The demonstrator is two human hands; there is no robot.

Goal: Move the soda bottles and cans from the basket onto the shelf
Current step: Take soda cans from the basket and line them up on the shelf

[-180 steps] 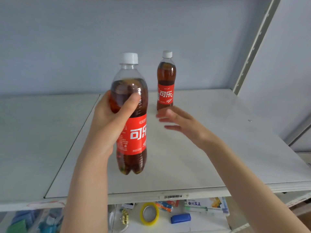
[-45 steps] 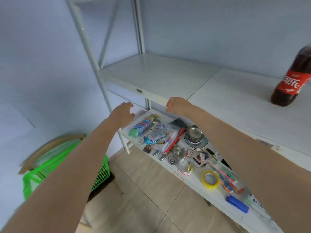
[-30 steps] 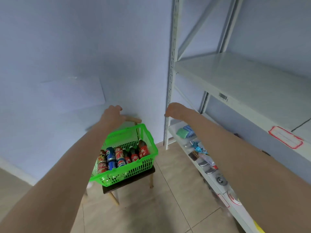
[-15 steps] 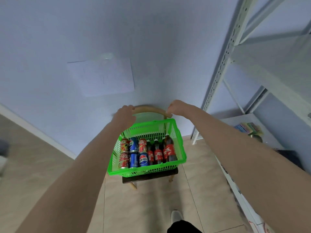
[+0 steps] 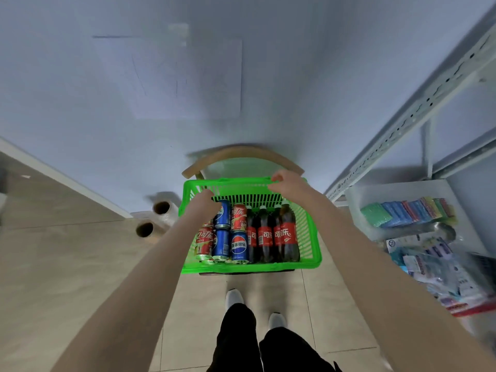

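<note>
Item 1, far left: two rolls of clear plastic film (image 5: pixel 154 218) are lying on the tiled floor against the wall, out of the way and no part of the job.

Item 2: the left hand (image 5: pixel 204 204) is reaching down into the far left corner of the basket, over the back row of cans. Its fingers are hidden behind the back of the hand, so whether they are closing on a can cannot be told.

Item 3: the red and blue aluminium soda cans (image 5: pixel 239 247) are standing upright in two rows along the left half. Beside them, the dark cola bottles with red labels (image 5: pixel 285 234) are filling the right half, packed close, probably so that nothing tips.

Item 4: the green slatted plastic basket (image 5: pixel 252 267) is sitting on a curved-back wooden chair (image 5: pixel 241 153), raised to an easy reach.

Item 5: the right hand (image 5: pixel 288 183) is hovering at the far rim, fingers loosely curled and holding nothing, perhaps steadying the basket.

Item 6, right: the pale grey metal shelf unit (image 5: pixel 402 114) is waiting as the destination.
</note>
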